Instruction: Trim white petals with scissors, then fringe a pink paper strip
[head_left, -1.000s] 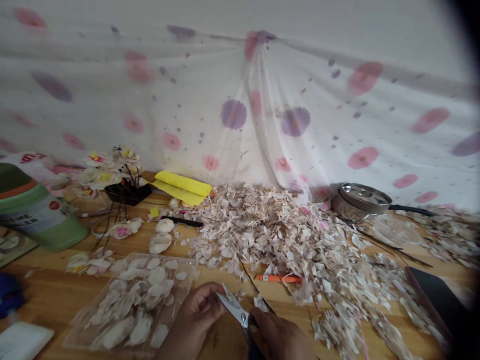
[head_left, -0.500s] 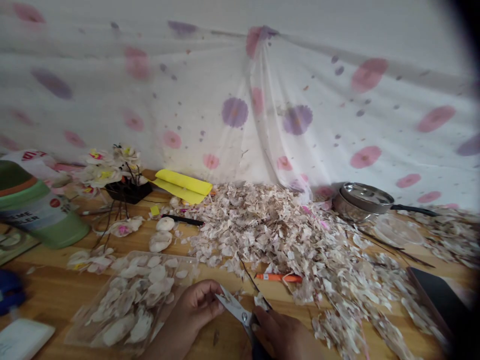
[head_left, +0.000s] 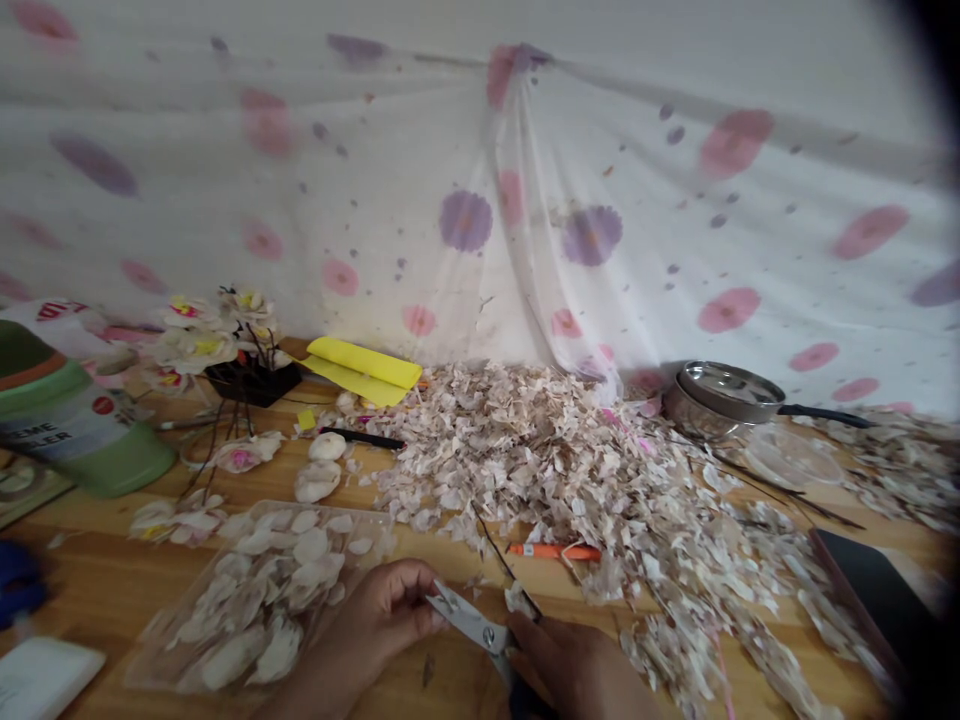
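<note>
A white cloth [head_left: 375,180] printed with pink and purple flowers is hanging behind the wooden surface [head_left: 112,570]. On the left, a green container [head_left: 112,440] is standing at the edge of view. A curled yellow sheet [head_left: 364,370] is resting toward the back. A metal pan [head_left: 731,397] is sitting at the back right, and a dark flat device [head_left: 874,600] is lying nearer the front.

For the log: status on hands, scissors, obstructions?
Right hand grips scissors. Left hand near their tips, hold unclear. Orange marker, flake heap beyond; neither blocking.

scissors [head_left: 480,627] partly hidden, green container [head_left: 105,440] cut off, anything in left hand [head_left: 390,610] hard to tell
</note>
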